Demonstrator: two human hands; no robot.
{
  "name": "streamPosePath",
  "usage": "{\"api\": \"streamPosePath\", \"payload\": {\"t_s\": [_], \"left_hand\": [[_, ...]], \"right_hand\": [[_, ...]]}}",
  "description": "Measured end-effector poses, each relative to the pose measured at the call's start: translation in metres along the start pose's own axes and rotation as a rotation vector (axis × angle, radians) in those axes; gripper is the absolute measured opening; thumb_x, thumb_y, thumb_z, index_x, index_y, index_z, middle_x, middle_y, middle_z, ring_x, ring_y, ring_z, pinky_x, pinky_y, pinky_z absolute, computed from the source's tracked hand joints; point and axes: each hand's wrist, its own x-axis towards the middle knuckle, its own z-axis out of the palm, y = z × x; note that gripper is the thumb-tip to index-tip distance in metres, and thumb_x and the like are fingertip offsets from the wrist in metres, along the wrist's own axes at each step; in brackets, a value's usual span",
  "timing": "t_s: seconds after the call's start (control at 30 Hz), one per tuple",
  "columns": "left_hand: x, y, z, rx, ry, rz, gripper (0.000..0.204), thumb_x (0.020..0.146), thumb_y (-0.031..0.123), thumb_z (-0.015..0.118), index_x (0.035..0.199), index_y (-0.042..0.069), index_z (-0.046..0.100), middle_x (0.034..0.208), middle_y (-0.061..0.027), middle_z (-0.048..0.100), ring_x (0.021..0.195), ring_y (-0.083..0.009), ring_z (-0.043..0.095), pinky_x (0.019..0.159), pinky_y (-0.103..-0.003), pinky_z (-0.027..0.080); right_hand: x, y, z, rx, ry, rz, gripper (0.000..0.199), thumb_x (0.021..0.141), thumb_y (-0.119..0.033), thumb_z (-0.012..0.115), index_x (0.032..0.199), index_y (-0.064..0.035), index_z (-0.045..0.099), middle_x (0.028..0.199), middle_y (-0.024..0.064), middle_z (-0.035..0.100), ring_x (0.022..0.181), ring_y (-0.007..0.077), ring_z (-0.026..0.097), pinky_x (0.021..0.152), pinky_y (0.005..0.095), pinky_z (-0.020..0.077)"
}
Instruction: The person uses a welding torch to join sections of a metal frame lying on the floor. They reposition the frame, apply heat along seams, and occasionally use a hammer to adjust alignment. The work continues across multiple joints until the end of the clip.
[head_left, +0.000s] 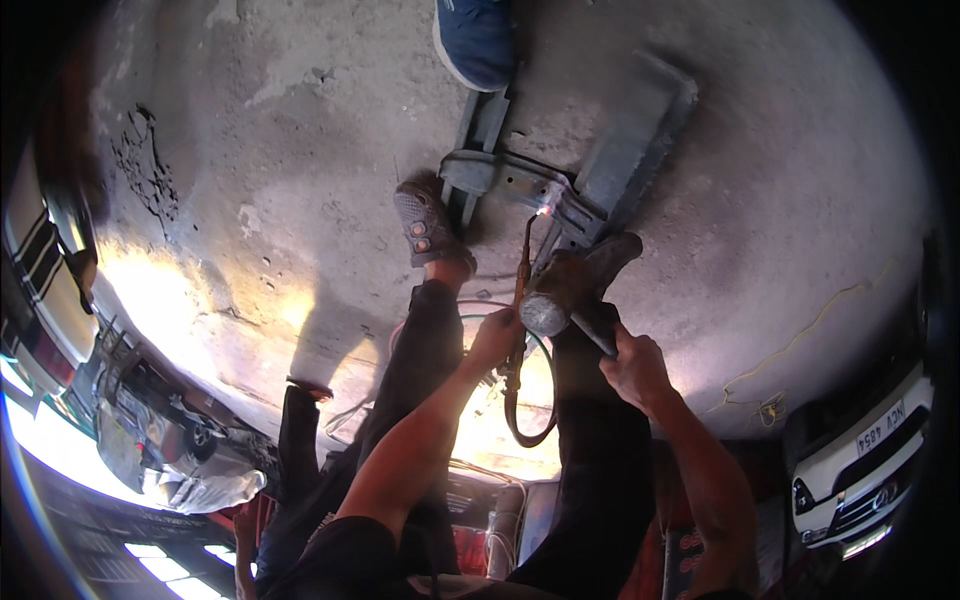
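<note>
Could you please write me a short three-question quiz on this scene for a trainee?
1. True or false: the left hand holds the torch.
2. What does the right hand grip? A) hammer B) paint brush C) saw
3. Fill in: the torch flame meets the grey metal ____ on the concrete floor.

Key: 1 true; 2 A; 3 frame.

left hand (495,338) gripping, right hand (632,366) clenched
</note>
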Motion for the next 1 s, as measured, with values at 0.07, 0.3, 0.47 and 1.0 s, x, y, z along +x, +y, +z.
{"api": "streamPosePath", "payload": {"t_s": [0.07,0.3,0.47,1.0], "left_hand": [[-0.006,0.008,0.001,0.083,0.004,0.016,0.035,0.096,0.032,0.062,0.087,-0.002,0.065,0.072,-0.0103,0.065,0.067,-0.0183,0.065,0.061,-0.035,0.05],[-0.019,0.036,0.002,0.08,-0.002,-0.233,0.037,0.096,0.034,0.062,0.107,0.0,0.068,0.077,-0.0125,0.069,0.075,-0.023,0.068,0.069,-0.04,0.053],[0.008,-0.027,0.038,0.374,0.681,0.398,0.037,0.097,0.033,0.061,0.103,-0.003,0.067,0.075,-0.0136,0.068,0.072,-0.0237,0.069,0.065,-0.038,0.053],[-0.009,0.009,0.004,-0.096,0.047,0.256,0.027,0.095,0.025,0.067,0.094,-0.002,0.064,0.084,-0.0064,0.068,0.08,-0.0172,0.066,0.065,-0.033,0.051]], "right_hand": [[-0.011,-0.026,-0.007,0.006,0.043,-0.088,0.036,0.079,-0.018,0.063,0.11,0.0004,0.058,0.073,0.0251,0.065,0.075,0.045,0.066,0.068,0.052,0.0535],[-0.049,-0.149,-0.053,0.27,0.008,-0.839,0.026,0.079,-0.017,0.076,0.099,-0.0102,0.06,0.078,0.0066,0.063,0.072,0.0277,0.068,0.061,0.0384,0.054],[0.029,-0.12,-0.053,-0.082,0.095,-0.914,0.031,0.073,-0.017,0.076,0.099,-0.0131,0.06,0.083,0.0059,0.067,0.072,0.0258,0.07,0.065,0.0391,0.0556],[-0.019,-0.024,-0.029,0.001,0.048,-0.167,0.024,0.08,-0.015,0.068,0.098,-0.0042,0.057,0.07,0.0193,0.066,0.072,0.0415,0.068,0.068,0.0484,0.0549]]}}
